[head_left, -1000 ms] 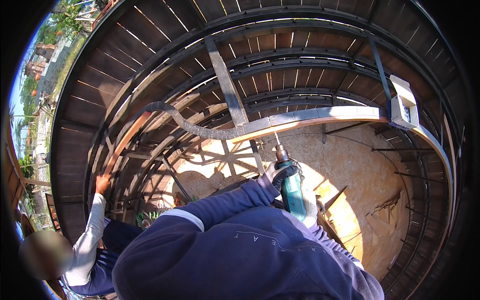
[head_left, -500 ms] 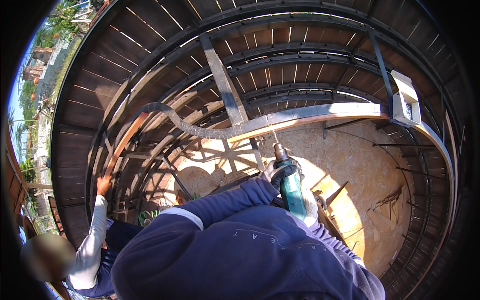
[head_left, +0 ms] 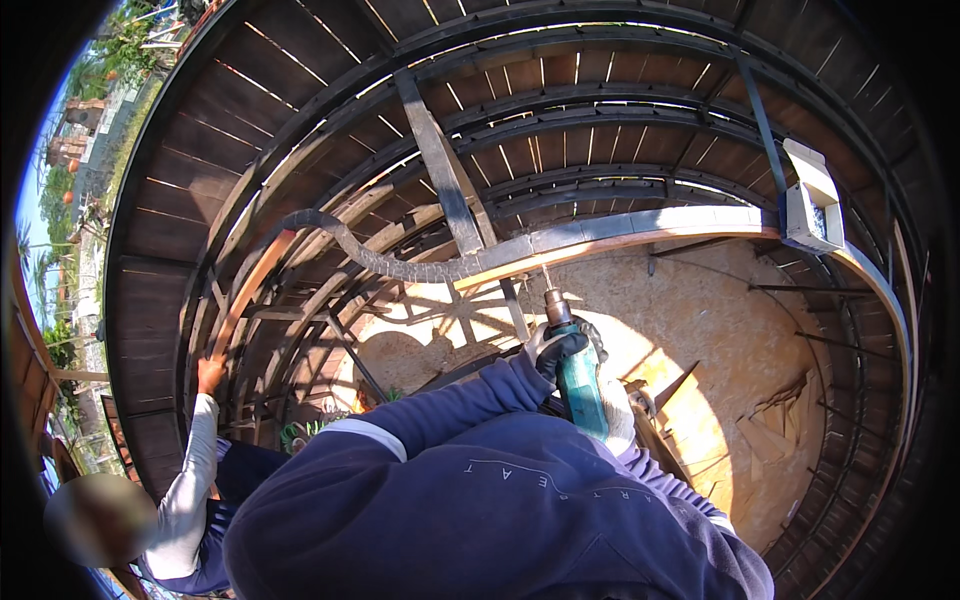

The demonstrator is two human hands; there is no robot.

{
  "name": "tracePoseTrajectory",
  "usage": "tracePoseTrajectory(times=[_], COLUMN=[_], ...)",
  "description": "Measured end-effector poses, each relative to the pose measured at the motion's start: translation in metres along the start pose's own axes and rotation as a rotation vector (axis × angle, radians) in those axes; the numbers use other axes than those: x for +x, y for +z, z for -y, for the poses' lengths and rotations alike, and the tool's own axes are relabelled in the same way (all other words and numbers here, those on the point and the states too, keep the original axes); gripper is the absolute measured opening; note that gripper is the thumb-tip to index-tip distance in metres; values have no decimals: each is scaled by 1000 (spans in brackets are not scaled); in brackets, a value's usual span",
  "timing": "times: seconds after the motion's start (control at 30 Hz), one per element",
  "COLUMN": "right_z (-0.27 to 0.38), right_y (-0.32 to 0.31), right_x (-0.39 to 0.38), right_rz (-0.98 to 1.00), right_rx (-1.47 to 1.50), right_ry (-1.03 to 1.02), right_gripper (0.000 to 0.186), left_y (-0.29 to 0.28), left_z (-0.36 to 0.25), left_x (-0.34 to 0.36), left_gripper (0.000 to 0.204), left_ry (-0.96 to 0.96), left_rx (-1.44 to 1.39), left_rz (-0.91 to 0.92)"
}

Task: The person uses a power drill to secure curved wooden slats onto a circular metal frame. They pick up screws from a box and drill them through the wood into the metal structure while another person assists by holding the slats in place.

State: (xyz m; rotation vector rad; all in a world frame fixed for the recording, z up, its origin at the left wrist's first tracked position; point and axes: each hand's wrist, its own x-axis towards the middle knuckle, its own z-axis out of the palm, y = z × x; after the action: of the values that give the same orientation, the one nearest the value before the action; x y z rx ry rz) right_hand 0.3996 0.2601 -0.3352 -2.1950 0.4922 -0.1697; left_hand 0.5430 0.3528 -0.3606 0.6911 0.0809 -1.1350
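Both my gloved hands are wrapped round a teal power drill (head_left: 581,388). My left hand (head_left: 552,350) grips its front body just behind the metal chuck, while my right hand (head_left: 618,412) holds the rear part, its fingers partly hidden. The thin drill bit points away from me, its tip at the lower edge of a curved wooden strip (head_left: 600,243). Whether the tip is inside the wood I cannot tell. Along the strip's top runs a grey segmented band (head_left: 565,233), which continues left as a dark S-shaped curve (head_left: 365,256).
On the left, another person's hand (head_left: 211,373) holds a curved wooden piece (head_left: 255,285) at the band's end. A white open box (head_left: 815,205) sits on the strip at right. A slanted beam (head_left: 437,165) crosses the ringed slatted wall. Cardboard scraps (head_left: 775,425) lie on the floor below.
The drill has shifted slightly to the left, still in both hands. The other person's hand and wooden piece look nearly unchanged.
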Motion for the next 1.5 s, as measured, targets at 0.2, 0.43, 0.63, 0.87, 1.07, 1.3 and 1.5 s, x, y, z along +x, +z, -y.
tracePoseTrajectory(times=[0.2, 0.43, 0.63, 0.87, 1.07, 1.3, 1.5], right_z=[-11, -24, -16, -41, -48, -26, -69], right_y=[-1, 10, 5, 40, 47, -7, -1], right_x=[-8, -15, -9, -25, -28, -14, -42], right_rz=[60, -48, 18, 53, -159, 207, 201], right_rx=[60, -84, -149, -164, 453, -60, -124], right_ry=[30, -15, -4, 197, 235, 221, 127], right_gripper=[38, 37, 40, 33, 37, 32, 30], left_y=[-4, 1, 2, -1, -10, -11, 12], left_z=[-2, 0, -4, 2, 1, 15, -7], left_x=[0, 1, 0, 2, 3, 9, 5], left_gripper=[39, 35, 35, 35, 37, 42, 35], left_ry=[-29, 21, -17, -5, -42, 44, 43], left_rx=[-51, 8, 13, 4, -57, -154, -183], left_rz=[-2, -10, -24, -29, 80, 98, 61])
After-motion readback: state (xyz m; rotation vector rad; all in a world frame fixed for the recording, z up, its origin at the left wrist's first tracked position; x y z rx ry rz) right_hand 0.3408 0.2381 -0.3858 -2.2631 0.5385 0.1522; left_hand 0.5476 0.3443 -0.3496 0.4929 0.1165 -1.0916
